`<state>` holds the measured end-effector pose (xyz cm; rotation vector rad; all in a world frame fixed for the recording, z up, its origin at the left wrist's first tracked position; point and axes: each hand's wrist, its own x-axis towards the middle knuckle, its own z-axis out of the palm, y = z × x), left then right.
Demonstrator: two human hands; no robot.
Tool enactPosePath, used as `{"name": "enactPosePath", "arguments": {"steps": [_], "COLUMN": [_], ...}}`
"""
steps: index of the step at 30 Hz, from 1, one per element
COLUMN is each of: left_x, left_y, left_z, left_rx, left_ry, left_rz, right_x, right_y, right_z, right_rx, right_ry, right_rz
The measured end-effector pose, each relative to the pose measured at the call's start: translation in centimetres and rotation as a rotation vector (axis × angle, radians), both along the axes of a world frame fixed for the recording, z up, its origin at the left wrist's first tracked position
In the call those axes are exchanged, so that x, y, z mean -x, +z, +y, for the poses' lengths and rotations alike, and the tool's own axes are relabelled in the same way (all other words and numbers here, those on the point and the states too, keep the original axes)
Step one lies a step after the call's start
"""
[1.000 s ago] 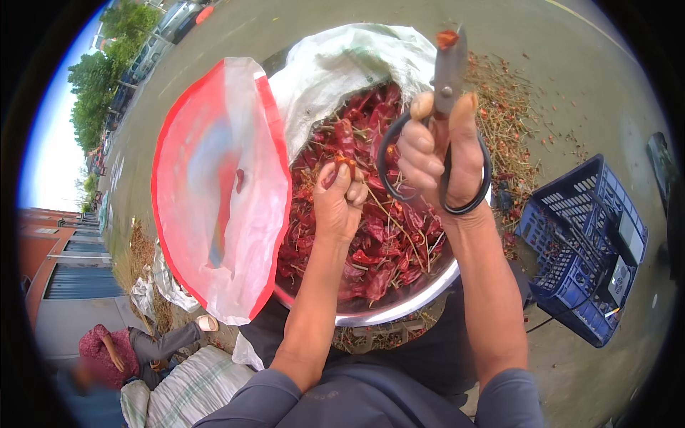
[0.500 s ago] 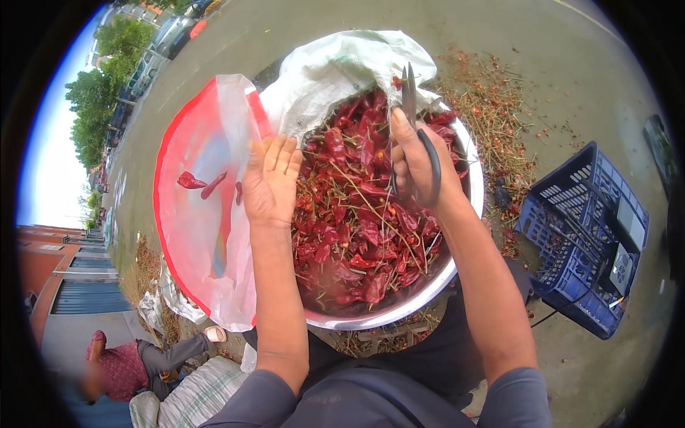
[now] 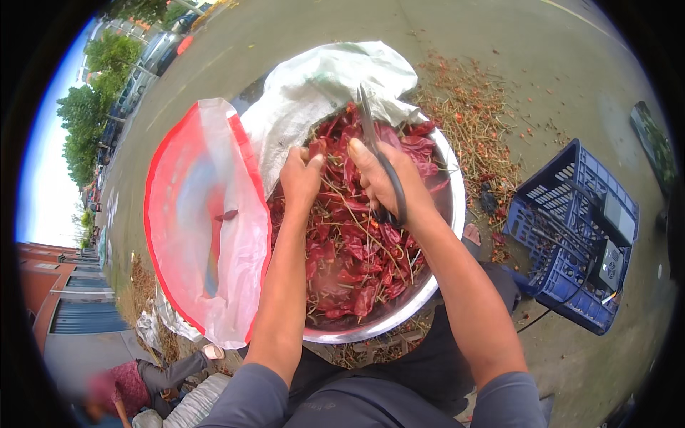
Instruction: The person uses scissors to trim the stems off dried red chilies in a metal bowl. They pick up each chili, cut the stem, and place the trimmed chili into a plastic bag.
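A wide metal basin in front of me is heaped with dried red chilies, many with long pale stems. Over the heap, my right hand is closed around black-handled scissors, whose blades point up and away from me. Left of it, my left hand pinches a dried red chili above the basin's far left part. A pink-and-white plastic bag with a red edge lies at the basin's left; a small dark red chili shows at it.
A white woven sack drapes over the basin's far rim. Cut stems litter the ground beyond. At the right stands a blue plastic crate with small devices on its side. Another person sits at the lower left.
My left hand was open, palm up, with chilies in the air over the bag; now it has come back over the basin and closed on a chili. The scissors have shifted slightly left and nearer.
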<state>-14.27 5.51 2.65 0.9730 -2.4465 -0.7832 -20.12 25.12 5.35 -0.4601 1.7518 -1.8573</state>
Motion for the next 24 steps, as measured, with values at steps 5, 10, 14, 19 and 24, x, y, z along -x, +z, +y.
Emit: {"name": "enactPosePath", "arguments": {"steps": [5, 10, 14, 19, 24], "left_x": [-0.6, 3.8, 8.8, 8.9, 5.4], "left_y": [1.5, 4.1, 6.8, 8.0, 5.5], "left_z": [2.3, 5.0, 2.6, 2.4, 2.1], "left_rx": [-0.479, -0.48, -0.358, 0.103, 0.355], "left_ry": [-0.21, -0.412, -0.459, -0.391, -0.452], "left_rz": [0.368, 0.337, 0.463, 0.369, 0.384], "right_x": [-0.1, -0.2, -0.1, -0.3, 0.2], "right_y": [-0.9, 0.2, 1.2, 0.7, 1.5], "right_z": [-0.2, 0.7, 0.5, 0.6, 1.4], "right_rx": [-0.151, -0.257, -0.373, -0.365, -0.379], "right_ry": [-0.081, -0.127, -0.009, -0.076, -0.161], "right_rz": [0.164, 0.313, 0.221, 0.274, 0.352]}}
